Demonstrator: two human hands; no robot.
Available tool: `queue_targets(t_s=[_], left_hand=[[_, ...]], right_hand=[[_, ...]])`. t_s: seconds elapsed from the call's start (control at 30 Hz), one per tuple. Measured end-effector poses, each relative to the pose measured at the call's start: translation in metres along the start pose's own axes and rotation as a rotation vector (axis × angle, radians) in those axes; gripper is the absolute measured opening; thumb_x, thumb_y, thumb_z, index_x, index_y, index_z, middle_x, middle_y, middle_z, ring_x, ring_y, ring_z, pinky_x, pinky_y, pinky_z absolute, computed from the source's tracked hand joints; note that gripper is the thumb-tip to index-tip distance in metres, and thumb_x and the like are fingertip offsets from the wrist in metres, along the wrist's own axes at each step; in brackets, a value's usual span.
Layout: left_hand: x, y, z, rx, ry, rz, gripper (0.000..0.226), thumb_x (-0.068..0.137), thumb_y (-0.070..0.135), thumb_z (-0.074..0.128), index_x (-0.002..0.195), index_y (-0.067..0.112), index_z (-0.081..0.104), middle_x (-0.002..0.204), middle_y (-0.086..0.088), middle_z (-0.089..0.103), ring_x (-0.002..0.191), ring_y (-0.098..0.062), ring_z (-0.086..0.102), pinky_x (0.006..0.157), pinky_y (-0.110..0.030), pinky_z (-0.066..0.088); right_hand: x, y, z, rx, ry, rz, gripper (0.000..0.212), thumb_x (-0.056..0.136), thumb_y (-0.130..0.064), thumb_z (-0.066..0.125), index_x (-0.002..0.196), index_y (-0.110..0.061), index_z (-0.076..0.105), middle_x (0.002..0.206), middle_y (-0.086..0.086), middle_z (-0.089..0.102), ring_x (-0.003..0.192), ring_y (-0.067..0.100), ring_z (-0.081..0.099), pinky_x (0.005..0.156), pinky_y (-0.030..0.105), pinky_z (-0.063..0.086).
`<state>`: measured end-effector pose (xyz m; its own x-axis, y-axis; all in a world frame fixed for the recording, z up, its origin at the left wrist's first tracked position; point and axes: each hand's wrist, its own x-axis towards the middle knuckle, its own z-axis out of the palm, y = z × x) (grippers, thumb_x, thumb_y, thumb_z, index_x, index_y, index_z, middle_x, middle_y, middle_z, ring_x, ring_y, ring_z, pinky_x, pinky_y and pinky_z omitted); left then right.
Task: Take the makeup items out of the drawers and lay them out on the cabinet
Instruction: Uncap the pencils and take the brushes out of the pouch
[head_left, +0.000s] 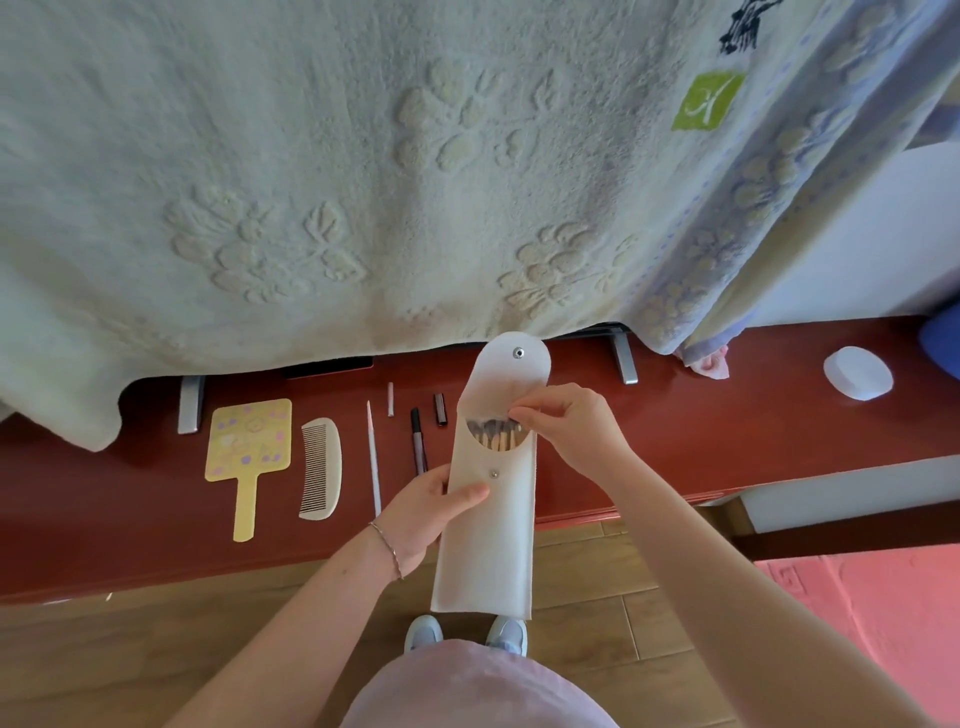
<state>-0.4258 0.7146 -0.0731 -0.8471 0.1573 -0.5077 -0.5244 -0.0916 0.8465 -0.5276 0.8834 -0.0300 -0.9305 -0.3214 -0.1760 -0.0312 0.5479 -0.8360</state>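
A long white brush pouch (488, 540) with its snap flap open is held upright over the front edge of the red cabinet (701, 436). My left hand (431, 512) grips the pouch at its middle, thumb on the front. My right hand (566, 423) pinches the tips of the makeup brushes (493, 434) that show in the pouch mouth. Laid out on the cabinet to the left are a yellow hand mirror (248, 452), a white comb (321, 467), a thin white stick (374, 457), a short pale stick (390, 399), a dark pen (418, 439) and a small dark tube (440, 409).
A large pale embossed towel (363, 182) hangs over something at the back, with metal feet (625, 358) beneath it. A white oval case (858, 373) lies on the cabinet at the right. Wooden floor and a pink mat (872, 613) are below; my shoes (465, 634) stand by the cabinet.
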Motion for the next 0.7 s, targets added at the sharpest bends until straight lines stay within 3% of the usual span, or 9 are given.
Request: queue_targets(t_s=[0.07, 0.13, 0.2, 0.43, 0.7], left_hand=[[-0.001, -0.001, -0.003, 0.009, -0.007, -0.003, 0.030, 0.082, 0.036, 0.064, 0.108, 0.022, 0.061, 0.104, -0.002, 0.068, 0.099, -0.020, 0.063, 0.086, -0.037, 0.051], [-0.003, -0.002, -0.005, 0.019, -0.015, -0.006, 0.029, 0.084, 0.035, 0.063, 0.110, 0.022, 0.061, 0.106, -0.002, 0.068, 0.099, -0.019, 0.063, 0.086, -0.037, 0.052], [-0.005, -0.003, -0.007, 0.027, -0.007, -0.009, 0.024, 0.086, 0.031, 0.060, 0.109, 0.023, 0.060, 0.105, -0.001, 0.068, 0.099, -0.018, 0.064, 0.084, -0.034, 0.052], [-0.007, -0.005, -0.011, 0.033, 0.028, -0.020, 0.021, 0.087, 0.029, 0.058, 0.108, 0.025, 0.061, 0.102, 0.002, 0.069, 0.096, -0.016, 0.064, 0.082, -0.033, 0.052], [-0.005, -0.010, -0.014, 0.087, 0.120, -0.037, 0.040, 0.077, 0.046, 0.064, 0.111, 0.025, 0.060, 0.103, 0.002, 0.068, 0.096, -0.016, 0.065, 0.089, -0.043, 0.052]], right_hand=[[0.004, -0.003, 0.002, 0.062, 0.032, 0.032, 0.013, 0.082, -0.023, 0.068, 0.074, -0.031, 0.073, 0.079, -0.009, 0.071, 0.080, 0.012, 0.064, 0.074, 0.025, 0.050], [0.009, -0.005, 0.003, 0.119, 0.063, 0.064, 0.017, 0.084, -0.022, 0.065, 0.070, -0.032, 0.069, 0.074, -0.007, 0.070, 0.072, 0.006, 0.061, 0.068, 0.020, 0.047], [0.016, -0.007, 0.004, 0.142, 0.085, 0.094, 0.017, 0.085, -0.020, 0.063, 0.070, -0.029, 0.067, 0.069, -0.009, 0.066, 0.066, 0.001, 0.057, 0.064, 0.015, 0.042], [0.034, -0.013, -0.001, 0.320, 0.143, 0.171, 0.014, 0.089, -0.012, 0.058, 0.078, -0.014, 0.065, 0.064, 0.000, 0.062, 0.055, 0.010, 0.053, 0.052, 0.019, 0.041], [0.061, -0.005, -0.032, 0.543, 0.468, 0.283, 0.015, 0.088, -0.016, 0.058, 0.074, -0.021, 0.061, 0.059, -0.003, 0.056, 0.045, 0.003, 0.049, 0.050, 0.021, 0.044]])
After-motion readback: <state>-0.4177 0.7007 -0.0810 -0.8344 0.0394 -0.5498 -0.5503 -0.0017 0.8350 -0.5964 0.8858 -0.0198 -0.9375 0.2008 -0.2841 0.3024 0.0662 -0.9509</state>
